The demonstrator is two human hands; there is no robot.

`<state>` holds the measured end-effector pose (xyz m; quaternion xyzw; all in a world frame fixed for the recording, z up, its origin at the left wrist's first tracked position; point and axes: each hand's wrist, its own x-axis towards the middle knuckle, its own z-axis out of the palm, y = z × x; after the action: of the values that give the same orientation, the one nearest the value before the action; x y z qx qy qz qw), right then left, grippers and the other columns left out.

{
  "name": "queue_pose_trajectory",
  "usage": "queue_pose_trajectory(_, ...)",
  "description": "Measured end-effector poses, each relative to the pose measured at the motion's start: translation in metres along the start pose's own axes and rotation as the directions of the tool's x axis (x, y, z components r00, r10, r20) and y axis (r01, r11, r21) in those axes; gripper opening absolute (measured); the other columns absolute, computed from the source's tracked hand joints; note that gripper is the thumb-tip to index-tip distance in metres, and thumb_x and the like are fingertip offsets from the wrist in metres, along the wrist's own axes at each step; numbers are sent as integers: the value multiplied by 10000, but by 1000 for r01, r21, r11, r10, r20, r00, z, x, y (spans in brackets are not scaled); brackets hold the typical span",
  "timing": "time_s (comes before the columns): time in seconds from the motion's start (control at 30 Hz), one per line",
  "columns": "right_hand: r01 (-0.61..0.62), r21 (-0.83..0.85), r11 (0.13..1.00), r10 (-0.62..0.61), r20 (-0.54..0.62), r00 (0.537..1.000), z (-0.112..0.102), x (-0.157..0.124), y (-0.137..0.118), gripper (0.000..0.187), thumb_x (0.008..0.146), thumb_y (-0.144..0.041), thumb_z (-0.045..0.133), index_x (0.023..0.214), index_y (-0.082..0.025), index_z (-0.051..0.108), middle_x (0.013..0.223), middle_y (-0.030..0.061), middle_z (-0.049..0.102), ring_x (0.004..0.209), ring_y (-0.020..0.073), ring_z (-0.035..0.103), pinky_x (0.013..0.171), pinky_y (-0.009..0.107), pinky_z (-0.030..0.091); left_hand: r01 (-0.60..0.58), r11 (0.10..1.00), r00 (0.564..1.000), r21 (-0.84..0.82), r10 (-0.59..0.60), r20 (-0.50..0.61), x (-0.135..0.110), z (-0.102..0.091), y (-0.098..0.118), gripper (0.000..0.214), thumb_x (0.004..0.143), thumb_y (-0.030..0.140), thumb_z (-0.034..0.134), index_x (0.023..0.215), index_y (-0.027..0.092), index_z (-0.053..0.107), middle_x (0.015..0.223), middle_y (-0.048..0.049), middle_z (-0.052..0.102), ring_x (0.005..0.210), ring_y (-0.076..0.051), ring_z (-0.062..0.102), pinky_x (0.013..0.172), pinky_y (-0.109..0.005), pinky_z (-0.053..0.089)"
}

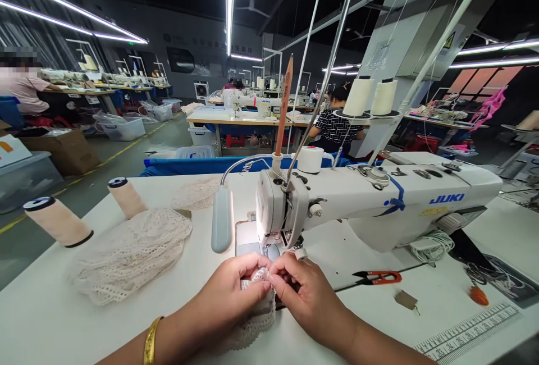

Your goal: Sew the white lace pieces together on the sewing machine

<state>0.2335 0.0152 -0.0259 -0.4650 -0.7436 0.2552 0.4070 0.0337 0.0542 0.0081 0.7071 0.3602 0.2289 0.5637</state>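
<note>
Just in front of the needle area of a white sewing machine, my two hands meet over a strip of white lace trim. Thumb and fingers of my left hand pinch the lace from the left. My right hand is closed on the lace's edge, its fingertips touching those of the left. The lace hangs down between and below my hands onto the table. A larger heap of lace lies to the left. The presser foot is partly hidden behind my fingers.
Two thread cones lean by the lace heap. Red-handled thread snips, a small brown tag, an orange item and a clear ruler lie to the right. A grey lamp stands left of the needle. Co-workers sit farther off.
</note>
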Motion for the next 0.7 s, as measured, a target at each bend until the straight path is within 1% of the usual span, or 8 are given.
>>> queue_pose_trajectory(0.17,-38,6,999,38,13,999,-1,0,0,171,1029,-316,531,886,-247,595,757,-26,610,760,181,602,688,282,422,24,995,998,99,-17,-62,1,-2,-4,318,910,498,608,860,186,634,807,0,592,782,-190,524,696,-299,411)
queue_pose_trajectory(0.27,-58,-19,998,58,24,998,0,2,-1,188,1025,-319,502,864,-242,560,726,-33,576,687,170,562,660,280,405,-20,974,995,227,42,-93,4,-1,-11,330,943,490,547,785,202,579,801,-7,580,789,-203,536,704,-314,419)
queue_pose_trajectory(0.37,-87,-132,987,94,44,995,4,6,1,197,1010,-271,467,818,-243,499,631,-51,497,613,166,504,621,280,362,-67,874,979,481,150,-136,9,1,-18,334,970,436,489,728,210,528,843,-43,597,843,-239,565,772,-363,442)
queue_pose_trajectory(0.5,-95,-368,925,100,-5,995,13,10,7,184,949,-165,495,781,-233,462,674,-23,541,617,169,509,605,280,319,-9,711,960,703,202,-193,13,5,-26,222,960,336,489,789,211,556,910,-77,618,875,-281,592,824,-434,445)
queue_pose_trajectory(0.57,-91,-435,896,89,-25,996,16,11,11,161,939,-141,520,808,-230,487,669,-28,547,580,160,484,586,276,302,-30,640,921,768,317,-228,13,7,-29,67,895,273,567,890,214,598,976,-86,635,915,-300,595,831,-445,440)
queue_pose_trajectory(0.6,-86,-454,887,80,-32,996,17,11,12,150,941,-134,530,828,-229,503,652,-36,539,558,156,466,576,273,294,-54,592,887,804,398,-234,13,8,-30,73,864,233,597,934,215,610,1002,-87,644,928,-304,593,833,-445,436)
queue_pose_trajectory(0.67,-71,-476,877,55,-47,997,18,11,14,137,947,-124,547,856,-225,531,635,-45,534,540,153,449,565,268,287,-116,465,805,878,561,-190,11,9,-32,91,860,156,603,925,218,617,984,-76,659,909,-291,590,827,-435,425)
queue_pose_trajectory(0.7,-63,-482,874,42,-54,998,18,10,14,136,949,-120,553,861,-223,543,640,-44,540,542,152,452,564,266,287,-157,396,774,905,619,-137,11,9,-33,92,893,130,582,881,216,612,948,-66,664,877,-275,590,813,-421,421)
